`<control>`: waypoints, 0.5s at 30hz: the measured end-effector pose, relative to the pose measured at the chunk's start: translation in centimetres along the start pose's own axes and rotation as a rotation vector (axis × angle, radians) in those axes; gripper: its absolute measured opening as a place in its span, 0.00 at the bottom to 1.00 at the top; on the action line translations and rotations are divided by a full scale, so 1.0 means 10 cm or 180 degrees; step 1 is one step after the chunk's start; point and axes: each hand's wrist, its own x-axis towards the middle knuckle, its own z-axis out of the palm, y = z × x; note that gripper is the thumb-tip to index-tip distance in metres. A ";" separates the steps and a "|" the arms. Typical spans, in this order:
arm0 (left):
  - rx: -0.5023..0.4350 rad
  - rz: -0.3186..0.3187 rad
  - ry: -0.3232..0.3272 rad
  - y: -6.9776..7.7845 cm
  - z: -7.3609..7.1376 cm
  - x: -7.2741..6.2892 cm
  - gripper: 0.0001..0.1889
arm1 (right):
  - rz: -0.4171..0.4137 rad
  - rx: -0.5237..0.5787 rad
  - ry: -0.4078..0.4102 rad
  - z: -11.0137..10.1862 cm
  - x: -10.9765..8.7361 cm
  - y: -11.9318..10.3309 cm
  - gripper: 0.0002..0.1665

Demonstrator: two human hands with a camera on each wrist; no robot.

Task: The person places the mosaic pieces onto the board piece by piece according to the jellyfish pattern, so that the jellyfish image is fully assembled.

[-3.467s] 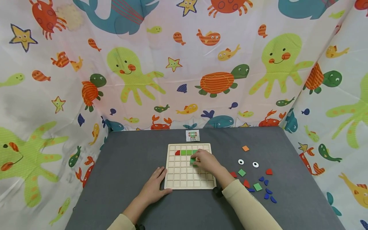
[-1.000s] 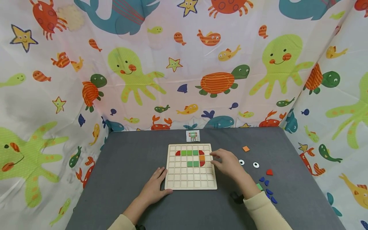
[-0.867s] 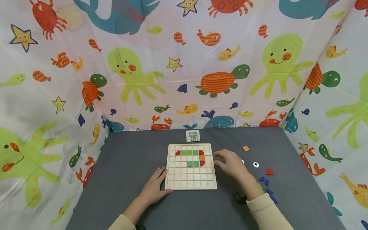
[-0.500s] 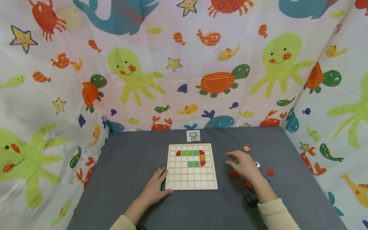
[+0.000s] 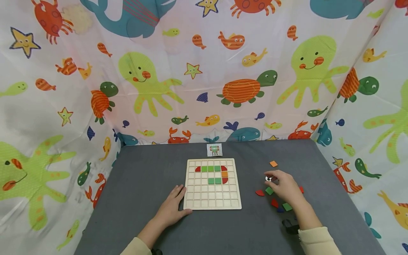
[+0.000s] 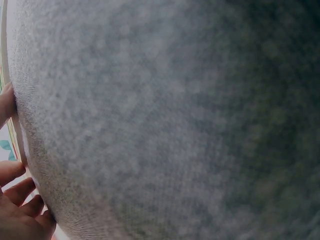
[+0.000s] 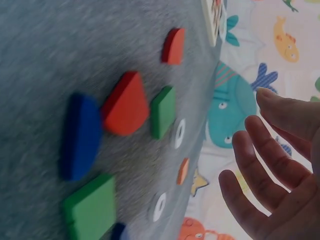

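My left hand (image 5: 172, 207) rests at the left edge and lower left corner of a pale wooden grid board (image 5: 211, 203), fingers extended. The left wrist view shows its fingers (image 6: 20, 192) along the board's edge. Several red, green and orange tiles, including an orange square (image 5: 224, 174), lie in the board's cells. To the right, my right hand (image 5: 283, 186) hovers over a white disc with a black centre (image 5: 267, 179), thumb and fingertips on either side of it. In the right wrist view, that hand's fingers are spread and hold nothing; both white discs (image 7: 178, 133) lie on the table.
Around the right hand lie loose pieces: a red one (image 5: 259, 193), green squares (image 5: 287, 207), a blue piece (image 5: 280, 209) and an orange square (image 5: 273, 163). A small picture card (image 5: 214, 149) lies behind the board. A patterned cloth (image 5: 204, 117) hangs behind the grey table.
My right hand has moved from the board rightward to the white disc. The green tile it held earlier now lies in the board's lower row. My left hand has stayed put.
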 end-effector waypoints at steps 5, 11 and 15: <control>0.0011 -0.0013 -0.0006 -0.01 0.01 0.00 0.51 | 0.0055 0.0060 -0.0098 0.01 -0.03 0.13 0.20; 0.0004 0.0006 0.0005 -0.01 0.02 0.01 0.51 | 0.0156 0.0149 -0.0384 0.02 -0.08 0.25 0.23; 0.0025 0.0003 0.0004 -0.02 0.02 0.02 0.51 | 0.0153 0.0127 -0.0653 0.03 -0.11 0.30 0.25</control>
